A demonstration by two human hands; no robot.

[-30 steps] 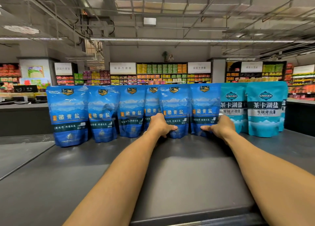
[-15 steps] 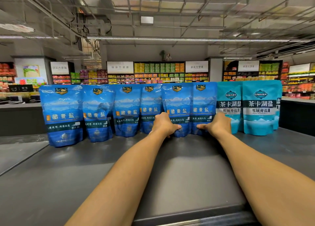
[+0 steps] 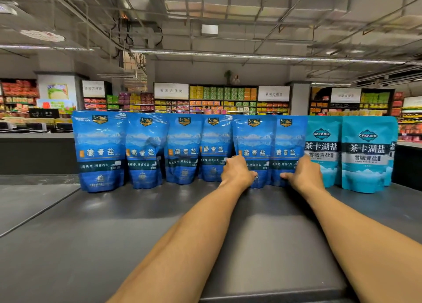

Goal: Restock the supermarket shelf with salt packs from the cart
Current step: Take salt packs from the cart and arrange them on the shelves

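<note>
Along the back of the grey shelf [image 3: 114,234] stands a row of six dark-blue salt packs, the leftmost [image 3: 100,151] a little forward of its neighbours, then three more upright and shoulder to shoulder. Compared with a second ago, these have not shifted; the change is further along.

The left hand [image 3: 237,173] is curled round the lower left edge of the fifth pack [image 3: 253,140], thumb lying across its front. A second ago that pack and the sixth [image 3: 288,140] stood with a sliver of gap between them; now the fifth overlaps the sixth's left edge, so the two have been squeezed together. The right hand [image 3: 304,172] grips the lower right edge of the sixth pack, thumb across its front, the other fingers hidden between that pack and the first teal pack [image 3: 323,147]. The sixth now touches the teal one, where earlier it stood slightly clear.

Two teal packs [image 3: 365,151] close the row on the right, with the edge of another peeking out behind them.

To my eye this is tidying: the last two blue packs are placed and being pressed into line. The cart is out of sight, so I cannot tell how many packs remain to bring over.
</note>
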